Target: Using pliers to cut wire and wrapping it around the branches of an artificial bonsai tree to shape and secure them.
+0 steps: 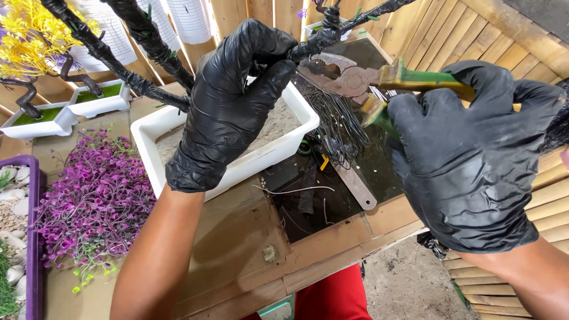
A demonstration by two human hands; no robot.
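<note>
Pliers (344, 76) in right hand (474, 160); wrapped branch (314, 41) in left hand (231, 106)

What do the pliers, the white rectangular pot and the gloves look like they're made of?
Pliers: dull grey metal head with rusty patches; the handles look coated in green plastic or rubber, worn yellowish. White pot: probably moulded plastic, judging by its smooth, thin, even rim, though glazed ceramic cannot be ruled out. Gloves on the left hand and right hand: thin black rubbery material, likely nitrile or latex, wrinkled with a slight sheen.

Bare surface (237, 249) is left free near the front edge; passage behind is blocked by the white planter (278, 148), black-wrapped branches (118, 65) and wire bundle (338, 124).
</note>
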